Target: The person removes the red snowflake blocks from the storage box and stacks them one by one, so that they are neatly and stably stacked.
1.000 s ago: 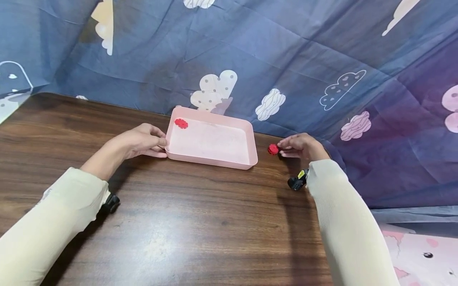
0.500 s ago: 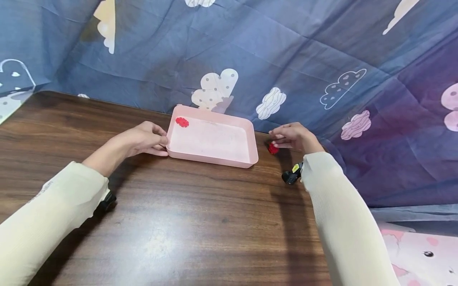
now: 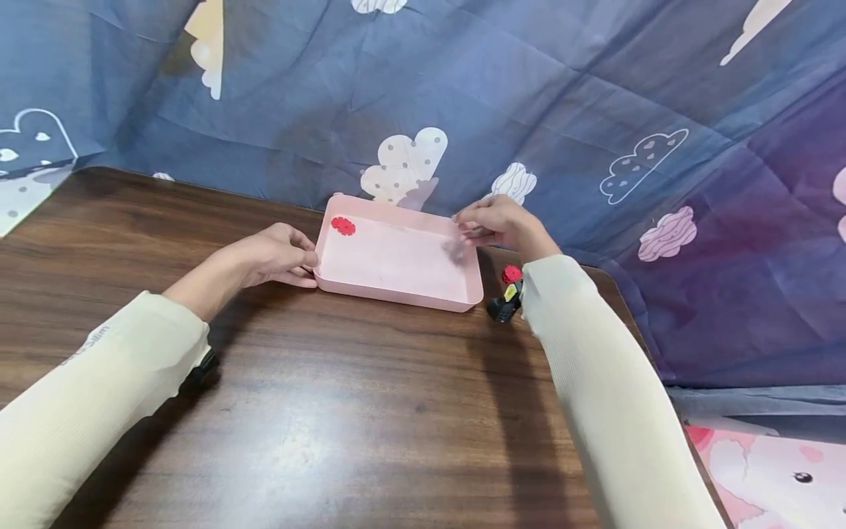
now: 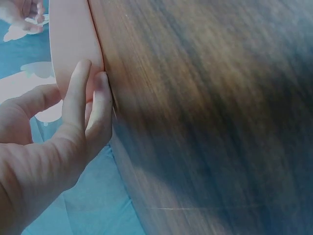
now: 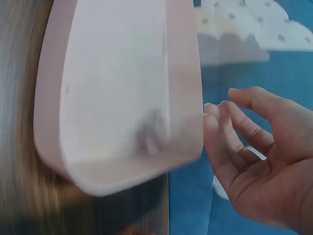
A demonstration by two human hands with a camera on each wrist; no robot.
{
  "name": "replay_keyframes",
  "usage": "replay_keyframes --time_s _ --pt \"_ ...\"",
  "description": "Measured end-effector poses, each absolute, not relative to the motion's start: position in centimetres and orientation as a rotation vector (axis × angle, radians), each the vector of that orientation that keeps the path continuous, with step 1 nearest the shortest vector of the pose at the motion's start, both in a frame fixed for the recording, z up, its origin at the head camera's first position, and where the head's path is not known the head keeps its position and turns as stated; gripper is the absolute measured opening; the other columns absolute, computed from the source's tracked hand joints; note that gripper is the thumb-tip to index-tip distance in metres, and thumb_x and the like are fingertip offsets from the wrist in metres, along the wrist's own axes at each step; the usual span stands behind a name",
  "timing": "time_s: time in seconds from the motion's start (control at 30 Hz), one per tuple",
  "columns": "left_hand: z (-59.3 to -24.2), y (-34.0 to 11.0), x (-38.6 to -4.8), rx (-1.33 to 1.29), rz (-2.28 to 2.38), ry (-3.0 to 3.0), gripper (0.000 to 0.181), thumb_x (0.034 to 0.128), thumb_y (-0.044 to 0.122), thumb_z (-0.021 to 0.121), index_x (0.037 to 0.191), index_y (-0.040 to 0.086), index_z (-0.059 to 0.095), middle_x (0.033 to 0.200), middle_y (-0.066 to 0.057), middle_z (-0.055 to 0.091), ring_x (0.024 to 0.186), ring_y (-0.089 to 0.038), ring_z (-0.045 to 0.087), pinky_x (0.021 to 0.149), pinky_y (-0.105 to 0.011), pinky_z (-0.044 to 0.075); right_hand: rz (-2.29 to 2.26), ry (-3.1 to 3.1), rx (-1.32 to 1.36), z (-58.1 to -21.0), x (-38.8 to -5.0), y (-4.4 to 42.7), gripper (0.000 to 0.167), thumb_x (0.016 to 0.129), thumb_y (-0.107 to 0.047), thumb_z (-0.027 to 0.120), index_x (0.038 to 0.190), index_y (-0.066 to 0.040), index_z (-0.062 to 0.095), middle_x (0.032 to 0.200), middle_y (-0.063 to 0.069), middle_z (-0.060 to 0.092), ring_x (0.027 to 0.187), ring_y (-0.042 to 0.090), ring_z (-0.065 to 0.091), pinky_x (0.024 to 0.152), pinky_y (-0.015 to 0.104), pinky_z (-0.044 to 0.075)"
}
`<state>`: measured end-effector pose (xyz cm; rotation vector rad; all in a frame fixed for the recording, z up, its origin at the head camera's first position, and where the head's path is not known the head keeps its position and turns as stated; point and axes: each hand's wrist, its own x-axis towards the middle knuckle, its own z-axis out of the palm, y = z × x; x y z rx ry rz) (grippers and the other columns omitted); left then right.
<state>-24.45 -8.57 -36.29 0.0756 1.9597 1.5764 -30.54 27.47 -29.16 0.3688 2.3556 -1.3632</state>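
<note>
A shallow pink tray [image 3: 403,295] lies on the table near the curtain, with a flat red scalloped disc [image 3: 343,225] in its back left corner. My left hand [image 3: 267,257] touches the tray's left end; in the left wrist view straight fingers [image 4: 78,90] lie against its outer wall, and the thumb tip is hidden. Above the tray's back right corner hovers my right hand [image 3: 496,220], loosely bent. Nothing shows between its fingers [image 5: 222,147] in the right wrist view. A small red clump of similar scalloped pieces [image 3: 511,274] lies right of the tray, partly covered by the right wrist gear.
A dark blue curtain [image 3: 297,95] with cloud prints hangs right behind the tray. The brown wooden table [image 3: 370,411] extends toward me. Black wrist-worn devices, such as the right one [image 3: 504,303], sit below both cuffs. Pink printed cloth [image 3: 780,470] appears at lower right.
My right hand has moved left, from beside the red clump, past it, to above the tray's back right corner. The clump stays on the table. The left hand keeps its place at the tray.
</note>
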Motion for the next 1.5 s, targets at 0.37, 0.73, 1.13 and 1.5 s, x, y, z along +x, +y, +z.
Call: replay_keyframes --time_s 0.37,0.73,1.13,1.5 --pt "-36.1 -8.5 -24.2 0.067 1.592 1.956 0.050 0.1058 -0.003 0.052 0.149 -0.018 0.033 0.124 -0.023 0.052 0.087 -0.013 0.066 0.087 -0.024 0.070 -1.418 2.284 0.364 -30.7 -31.7 22.9 0.023 0.103 -0.007 0.070 0.124 0.002 0.067 0.079 0.006 0.075 0.069 0.015 0.076 0.080 0.031 0.072" --pt "-35.7 -8.3 -24.2 0.085 1.585 1.969 0.046 0.1044 -0.004 0.053 0.145 -0.019 0.036 0.121 -0.023 0.052 0.086 -0.014 0.064 0.087 -0.025 0.070 -1.355 2.304 0.318 -31.7 -32.2 19.0 0.018 0.100 -0.005 0.072 0.116 0.003 0.073 0.103 0.016 0.079 0.081 0.020 0.075 0.089 0.034 0.071" --pt "-36.1 -8.3 -24.3 0.069 1.621 1.949 0.042 0.1041 -0.005 0.054 0.141 -0.017 0.038 0.117 -0.022 0.052 0.086 -0.015 0.064 0.088 -0.026 0.071 -1.322 2.347 0.289 -34.3 -33.1 14.3 0.009 0.095 -0.002 0.079 0.099 0.000 0.071 0.091 0.012 0.072 0.078 0.020 0.071 0.095 0.040 0.070" --pt "-36.4 -8.2 -24.4 0.044 1.620 1.960 0.039 0.1059 -0.006 0.053 0.141 -0.016 0.039 0.117 -0.022 0.053 0.087 -0.014 0.064 0.085 -0.024 0.070 -1.190 2.589 0.211 -35.5 -33.4 11.1 0.021 0.087 -0.010 0.089 0.083 -0.005 0.069 0.077 0.002 0.061 0.061 0.012 0.064 0.061 0.022 0.067"
